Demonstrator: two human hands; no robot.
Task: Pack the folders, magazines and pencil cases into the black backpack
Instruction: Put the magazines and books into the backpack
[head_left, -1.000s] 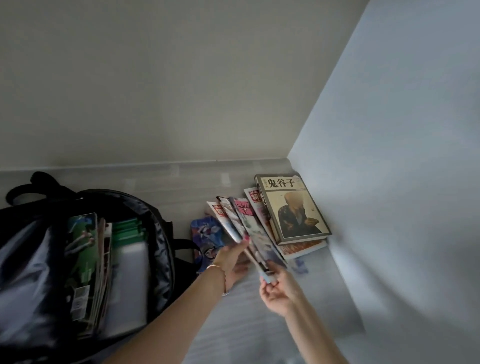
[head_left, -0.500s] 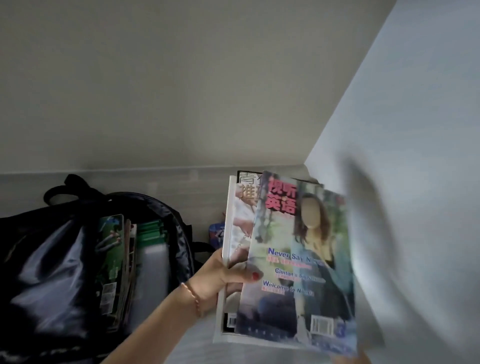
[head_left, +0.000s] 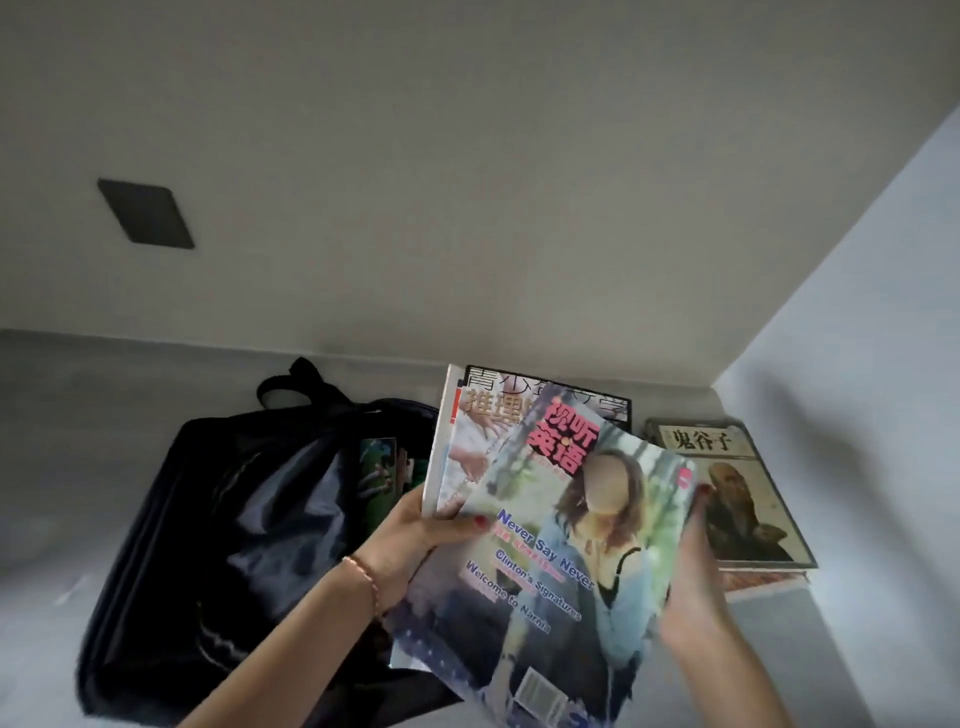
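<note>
Both hands hold a fanned stack of glossy magazines (head_left: 550, 530) above the pale grey surface (head_left: 62, 467). The left hand (head_left: 415, 540) clamps the stack's left edge, thumb with a red-painted nail pressed on the front cover and the other fingers hidden behind. A thin gold bracelet (head_left: 363, 571) circles that wrist. The right hand (head_left: 691, 587) cups the right edge, palm against the side and one red-nailed fingertip curling over the cover's rim.

The front magazine shows a woman in a light blue jacket, red Chinese characters and the English line "Never Say Never". Behind it stands a white-edged magazine with large black characters along the top.

The black fabric backpack (head_left: 249, 519) lies to the left of the stack with its mouth open. Green-covered printed items (head_left: 379, 473) stand upright inside, close to the held stack.

To the right, a thick book with a seated robed figure on its beige cover (head_left: 748, 499) lies flat on other publications, near the corner of the white walls (head_left: 831, 364). A dark square plate (head_left: 145, 213) sits on the back wall.
</note>
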